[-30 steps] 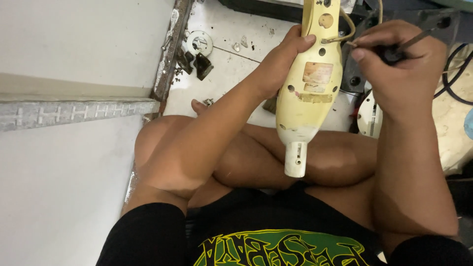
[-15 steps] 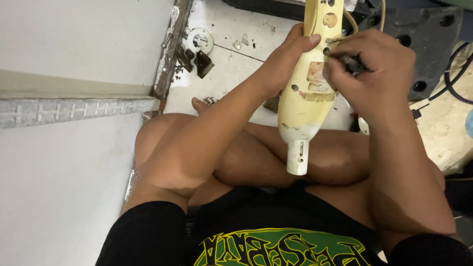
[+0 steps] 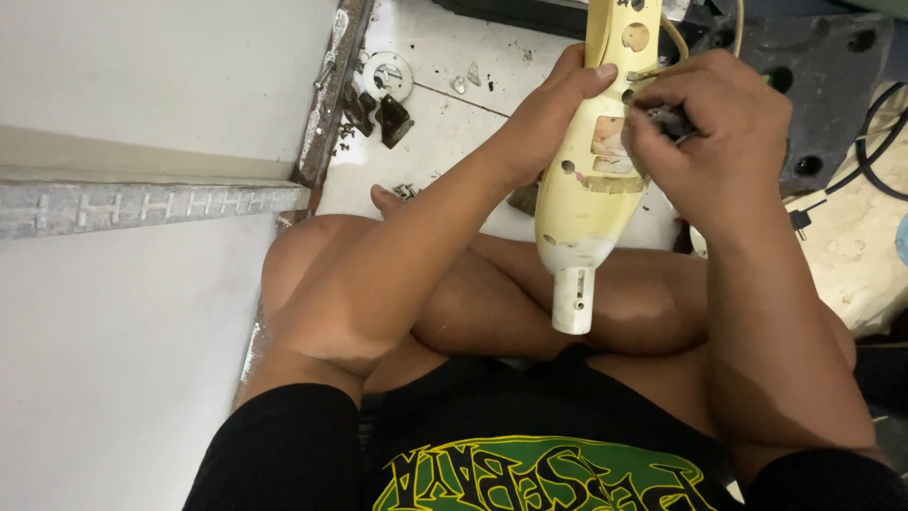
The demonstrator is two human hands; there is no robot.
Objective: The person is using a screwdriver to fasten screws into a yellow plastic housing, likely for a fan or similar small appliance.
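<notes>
1. Cream-yellow plastic appliance housing [image 3: 594, 180]: long, tapering body held roughly upright over the crossed legs, its narrow white stub end pointing down toward the lap, its far end cut off by the top edge of the view; several round holes and a worn pale patch show on its face
2. Left hand [image 3: 544, 118]: wrapped around the left side of the housing, thumb lying across its front, grasping it firmly
3. Right hand [image 3: 705, 132]: pressed against the right side of the housing at the worn patch, fingers clenched on a small dark tool [image 3: 676, 121] (only a short piece shows, so its kind cannot be told)
4. Thin wire [image 3: 673, 36]: curving out from the housing's far right side
5. Crossed bare legs [image 3: 492, 293]: directly beneath the housing, on a white tiled floor [image 3: 445, 142]
6. Black shirt with green and yellow print [image 3: 539, 473]: near edge of the view
7. Small dark parts and a round white disc [image 3: 388, 76]: scattered on the floor, far left of the housing
8. Black cable with plug [image 3: 851, 180]: far right, well apart from the hands
9. Metal-edged pale panel [image 3: 151, 203]: left side
</notes>
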